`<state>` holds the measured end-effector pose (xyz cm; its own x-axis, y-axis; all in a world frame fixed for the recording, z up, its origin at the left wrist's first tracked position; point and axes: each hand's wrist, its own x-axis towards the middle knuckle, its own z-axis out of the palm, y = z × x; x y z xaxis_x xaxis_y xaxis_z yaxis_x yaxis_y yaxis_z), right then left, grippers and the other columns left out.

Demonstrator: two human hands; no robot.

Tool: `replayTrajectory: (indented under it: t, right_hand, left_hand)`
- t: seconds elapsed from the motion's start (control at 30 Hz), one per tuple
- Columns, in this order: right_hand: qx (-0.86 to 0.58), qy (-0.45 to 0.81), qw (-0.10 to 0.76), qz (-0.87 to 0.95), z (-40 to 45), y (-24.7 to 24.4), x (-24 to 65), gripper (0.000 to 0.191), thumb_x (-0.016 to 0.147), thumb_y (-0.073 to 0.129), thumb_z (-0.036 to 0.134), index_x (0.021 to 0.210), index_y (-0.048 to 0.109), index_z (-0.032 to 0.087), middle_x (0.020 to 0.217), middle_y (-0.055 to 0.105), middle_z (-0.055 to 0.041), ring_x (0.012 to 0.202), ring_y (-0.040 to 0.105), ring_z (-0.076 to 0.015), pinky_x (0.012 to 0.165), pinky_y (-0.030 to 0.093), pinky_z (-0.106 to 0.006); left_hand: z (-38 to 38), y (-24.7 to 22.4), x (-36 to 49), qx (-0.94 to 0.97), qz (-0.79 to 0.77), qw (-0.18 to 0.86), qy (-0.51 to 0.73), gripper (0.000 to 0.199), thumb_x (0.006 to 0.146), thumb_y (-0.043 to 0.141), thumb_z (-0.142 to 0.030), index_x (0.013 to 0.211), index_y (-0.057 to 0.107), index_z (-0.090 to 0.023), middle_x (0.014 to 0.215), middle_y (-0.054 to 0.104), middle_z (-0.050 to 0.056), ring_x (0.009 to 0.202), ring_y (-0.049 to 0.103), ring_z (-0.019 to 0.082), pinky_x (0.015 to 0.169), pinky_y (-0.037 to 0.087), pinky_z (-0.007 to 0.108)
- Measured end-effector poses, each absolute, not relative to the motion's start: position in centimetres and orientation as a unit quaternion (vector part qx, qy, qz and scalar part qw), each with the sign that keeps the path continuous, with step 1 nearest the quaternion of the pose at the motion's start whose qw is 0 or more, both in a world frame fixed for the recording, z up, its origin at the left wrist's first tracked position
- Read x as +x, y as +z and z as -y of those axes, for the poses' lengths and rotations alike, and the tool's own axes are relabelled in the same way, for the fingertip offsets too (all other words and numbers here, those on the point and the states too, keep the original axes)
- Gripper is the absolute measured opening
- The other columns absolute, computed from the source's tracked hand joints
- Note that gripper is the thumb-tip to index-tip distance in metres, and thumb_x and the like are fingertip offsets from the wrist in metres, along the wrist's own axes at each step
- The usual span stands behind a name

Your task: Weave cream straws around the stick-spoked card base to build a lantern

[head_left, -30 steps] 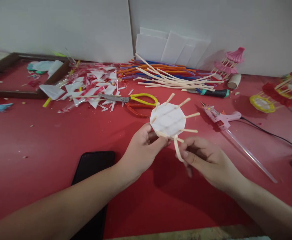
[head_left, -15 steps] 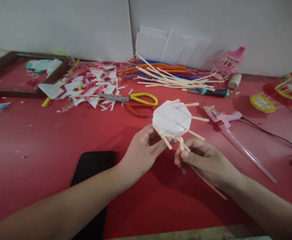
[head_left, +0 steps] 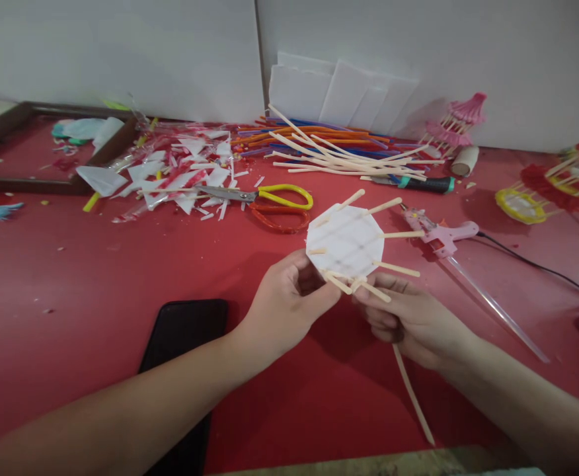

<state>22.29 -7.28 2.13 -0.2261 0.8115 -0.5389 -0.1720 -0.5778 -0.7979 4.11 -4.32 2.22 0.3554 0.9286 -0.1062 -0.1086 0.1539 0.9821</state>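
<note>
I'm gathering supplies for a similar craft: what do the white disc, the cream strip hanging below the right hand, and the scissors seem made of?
White disc: probably matte card or stiff paper, given its flat face and crisp edges.
Cream strip: dull finish; paper or fabric cord, unclear.
Scissors: grey metal blades; smooth yellow and red handles, likely plastic-coated.
</note>
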Motion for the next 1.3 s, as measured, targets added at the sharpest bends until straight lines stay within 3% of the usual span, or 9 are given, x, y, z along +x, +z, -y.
replayTrajectory:
  t: [0.1,0.3,0.47,0.67,0.9,1.3]
  right_hand:
    - [-0.516,0.71,0.352,0.327,7.3,2.0,22.5,0.035,0.076,0.076,0.047,0.07,0.055,0.02,0.048,0.027,0.0121,0.044,0.016,-0.0037,0.041,0.014,-0.02]
    - [-0.54,0.656,0.368,0.378,7.1,2.3,22.7,0.035,0.071,0.081,0.047,0.068,0.061,0.018,0.052,0.037,0.0097,0.042,0.021,-0.0023,0.041,0.014,-0.022]
    - [-0.555,0.663,0.344,0.365,7.0,2.4,22.8,0.039,0.071,0.08,0.047,0.061,0.056,0.018,0.048,0.034,0.0096,0.042,0.022,-0.0029,0.041,0.012,-0.022]
    - [-0.558,0.643,0.37,0.372,6.9,2.0,22.6,0.046,0.069,0.08,0.047,0.056,0.046,0.018,0.047,0.032,0.0101,0.042,0.022,-0.0024,0.041,0.013,-0.022]
    - [-0.531,0.66,0.364,0.386,6.1,1.6,22.3,0.039,0.072,0.08,0.049,0.089,0.064,0.018,0.045,0.031,0.0136,0.039,0.016,-0.0015,0.04,0.009,-0.022]
    - [-0.506,0.695,0.398,0.321,5.3,1.3,22.9,0.042,0.063,0.086,0.045,0.083,0.062,0.016,0.04,0.028,0.0155,0.038,0.013,-0.001,0.038,0.008,-0.019]
  left_hand:
    - [4.4,2.5,4.1,0.516,-0.405,0.636,0.407,0.022,0.079,0.069,-0.016,0.101,0.069,-0.018,0.108,0.076,0.007,0.099,0.07,0.022,0.085,0.054,0.03]
    - [4.5,2.5,4.0,0.512,-0.424,0.627,0.406,0.018,0.078,0.069,-0.016,0.096,0.069,-0.018,0.097,0.076,0.006,0.088,0.07,0.02,0.074,0.054,0.028]
    - [4.6,2.1,3.9,0.522,-0.428,0.618,0.403,0.013,0.076,0.07,-0.015,0.088,0.067,-0.018,0.088,0.075,0.004,0.08,0.068,0.019,0.071,0.053,0.028]
    - [4.3,2.0,3.9,0.524,-0.405,0.633,0.4,0.024,0.075,0.071,-0.016,0.099,0.067,-0.017,0.101,0.076,0.007,0.09,0.071,0.022,0.083,0.054,0.033]
    - [3.7,1.4,3.8,0.512,-0.411,0.633,0.411,0.031,0.079,0.074,-0.025,0.108,0.066,-0.016,0.114,0.075,0.01,0.102,0.07,0.023,0.088,0.054,0.033]
    - [3.4,1.3,4.1,0.529,-0.402,0.644,0.379,0.048,0.073,0.08,-0.027,0.115,0.06,-0.015,0.124,0.071,0.014,0.112,0.067,0.026,0.096,0.051,0.039]
